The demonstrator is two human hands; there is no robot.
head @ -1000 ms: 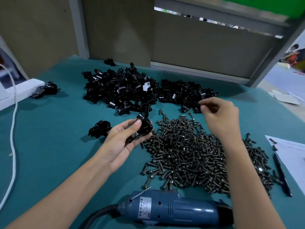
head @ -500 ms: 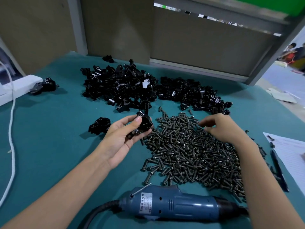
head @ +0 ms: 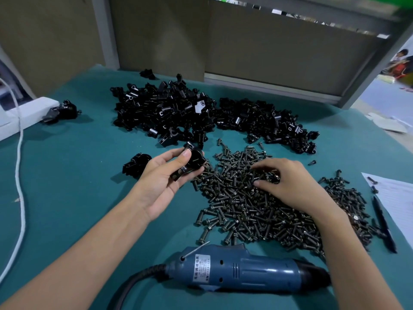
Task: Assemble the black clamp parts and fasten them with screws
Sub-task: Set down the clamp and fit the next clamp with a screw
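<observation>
On the teal felt tabletop [head: 67, 198], I'd say the step is picking one bolt from the heap of dark metal screws [head: 257, 204]; best pinch a single loose one at the edge. My right hand [head: 288, 182] rests half-curled on that heap, nothing visibly gripped. My left hand [head: 165, 175] clasps the black plastic clamp part [head: 192, 161] beside it.

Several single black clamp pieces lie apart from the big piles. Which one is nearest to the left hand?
The loose clamp piece just beside the left hand, on the side away from the screws. The others lie by the white box and at the far table edge.
</observation>
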